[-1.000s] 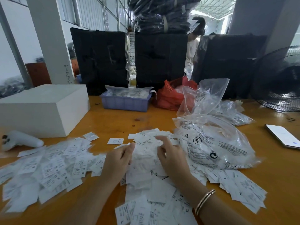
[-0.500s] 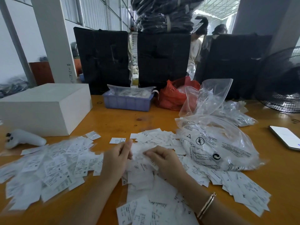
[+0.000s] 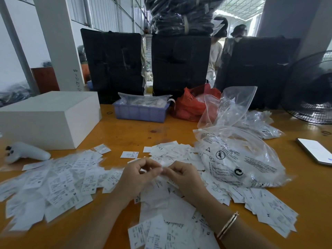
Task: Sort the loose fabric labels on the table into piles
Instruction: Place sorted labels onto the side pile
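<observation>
White fabric labels with black print cover the orange table [image 3: 125, 137]. A wide spread of labels [image 3: 53, 184] lies to the left, a heap [image 3: 170, 153] sits in the middle, and more labels [image 3: 265, 207] trail off to the right. My left hand [image 3: 138, 177] and my right hand [image 3: 181, 175] meet fingertip to fingertip over the middle heap. Both have curled fingers and pinch a small white label [image 3: 164, 170] between them. A gold bracelet [image 3: 227, 225] is on my right wrist.
A clear printed bag [image 3: 239, 162] of labels lies right of my hands, with more bags behind it. A white box [image 3: 48, 119] and a white controller [image 3: 27, 153] sit at left. A blue tray [image 3: 142, 112], red bag [image 3: 190, 105], phone [image 3: 314, 150] and fan [image 3: 312, 90] stand further back.
My right hand drew back from the far heap towards me and curled. Both hands came together over the middle pile and now pinch one label.
</observation>
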Motion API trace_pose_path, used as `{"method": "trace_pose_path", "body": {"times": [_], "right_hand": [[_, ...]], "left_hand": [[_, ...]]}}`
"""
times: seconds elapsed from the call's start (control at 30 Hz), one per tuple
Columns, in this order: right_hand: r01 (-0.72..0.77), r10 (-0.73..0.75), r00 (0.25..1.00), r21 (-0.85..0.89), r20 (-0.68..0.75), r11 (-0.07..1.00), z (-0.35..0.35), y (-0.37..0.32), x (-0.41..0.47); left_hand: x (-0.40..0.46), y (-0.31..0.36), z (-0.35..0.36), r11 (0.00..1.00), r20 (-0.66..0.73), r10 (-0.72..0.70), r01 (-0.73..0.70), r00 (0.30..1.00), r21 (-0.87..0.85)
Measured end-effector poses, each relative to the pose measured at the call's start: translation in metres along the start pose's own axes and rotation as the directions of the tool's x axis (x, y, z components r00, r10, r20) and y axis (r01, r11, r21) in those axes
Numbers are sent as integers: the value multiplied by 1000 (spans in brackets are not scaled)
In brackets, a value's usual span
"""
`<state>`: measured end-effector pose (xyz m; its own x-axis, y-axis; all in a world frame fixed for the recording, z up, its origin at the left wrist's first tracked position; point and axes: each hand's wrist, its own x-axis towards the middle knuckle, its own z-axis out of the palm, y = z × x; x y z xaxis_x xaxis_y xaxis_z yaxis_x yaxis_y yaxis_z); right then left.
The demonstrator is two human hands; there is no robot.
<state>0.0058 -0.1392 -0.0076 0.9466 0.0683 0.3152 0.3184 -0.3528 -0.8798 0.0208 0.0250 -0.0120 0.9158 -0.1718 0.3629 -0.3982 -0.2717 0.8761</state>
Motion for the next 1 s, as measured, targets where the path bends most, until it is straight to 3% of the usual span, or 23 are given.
{"method": "trace_pose_path", "body": {"times": [0.1,0.23,0.5,0.8,1.0], "right_hand": [[-24,25,1000,32,-10,999,-1,0,0],[-142,151,989,344,1,928,-6,2,0],[-103,125,992,527,-7,844,-7,11,5],[-128,243,961,559,-135,819,-12,15,7],[-159,247,963,510,-110,845,-9,10,4]], "left_hand": [[1,-2,1,1000,-34,-22,22,999,4],[2,-3,0,994,-119,-97,91,988,-53],[4,-4,-1,991,-122,-97,84,988,-109],[3,-7,0,995,-59,-60,55,996,-87],[4,-9,0,1000,-72,-1,-1,997,-27]]}}
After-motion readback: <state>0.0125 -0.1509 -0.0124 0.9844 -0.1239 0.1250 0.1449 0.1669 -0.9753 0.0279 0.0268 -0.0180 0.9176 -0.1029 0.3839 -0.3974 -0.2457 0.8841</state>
